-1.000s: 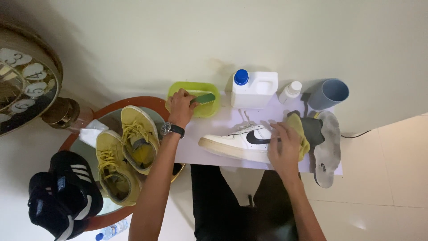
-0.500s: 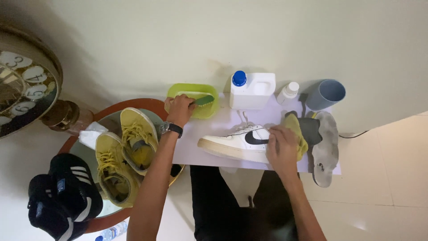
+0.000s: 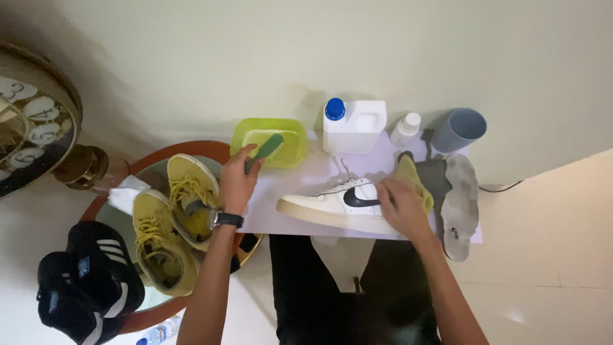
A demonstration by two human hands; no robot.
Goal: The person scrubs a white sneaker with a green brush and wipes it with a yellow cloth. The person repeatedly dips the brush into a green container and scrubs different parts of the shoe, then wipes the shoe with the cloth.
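Observation:
My left hand [image 3: 237,181] grips a green brush [image 3: 266,149] whose head hangs over the near rim of a lime-green plastic tub [image 3: 295,135]. A black watch is on that wrist. My right hand [image 3: 399,206] rests on the heel end of a white sneaker [image 3: 332,205] with a black side mark, and presses a yellow cloth [image 3: 414,181] against it. The sneaker lies on its side on a white sheet [image 3: 287,214] across my lap area.
A white jug with a blue cap [image 3: 353,124], a small white bottle [image 3: 405,130] and a blue-grey cup [image 3: 459,130] stand by the wall. Grey insoles [image 3: 460,204] lie right. Yellow shoes [image 3: 185,198] sit on a round tray [image 3: 191,150]; black shoes [image 3: 86,278] and a clock [image 3: 29,128] are at left.
My left hand has drawn the brush back from inside the tub toward its near rim. My right hand stays on the sneaker's heel with the cloth.

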